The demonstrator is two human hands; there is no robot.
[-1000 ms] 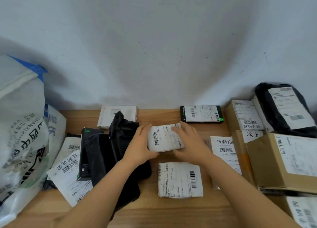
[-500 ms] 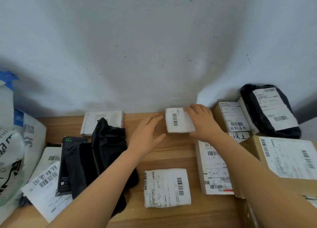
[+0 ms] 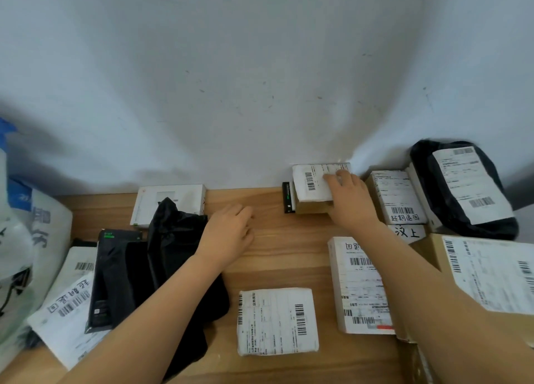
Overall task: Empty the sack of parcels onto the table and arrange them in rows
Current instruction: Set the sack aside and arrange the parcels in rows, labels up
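Observation:
A small white-labelled parcel (image 3: 310,181) sits at the back of the wooden table (image 3: 274,245), against the wall and on top of a thin black box (image 3: 287,197). My right hand (image 3: 349,201) grips its right side, fingers over the label. My left hand (image 3: 231,233) hovers low over bare wood left of it, fingers loose, holding nothing. The white woven sack (image 3: 20,239) with blue print stands at the far left edge.
A white parcel (image 3: 277,321) lies front centre and a white box (image 3: 361,285) to its right. Brown boxes (image 3: 396,196), a black bagged parcel (image 3: 462,190) and a large carton (image 3: 491,271) fill the right. Black bags (image 3: 173,253), a flat white box (image 3: 167,204) and mailers (image 3: 66,305) lie left.
My right hand carried the small white parcel from the table's middle back and to the right, onto the black box by the wall. My left hand let go of it and stayed behind.

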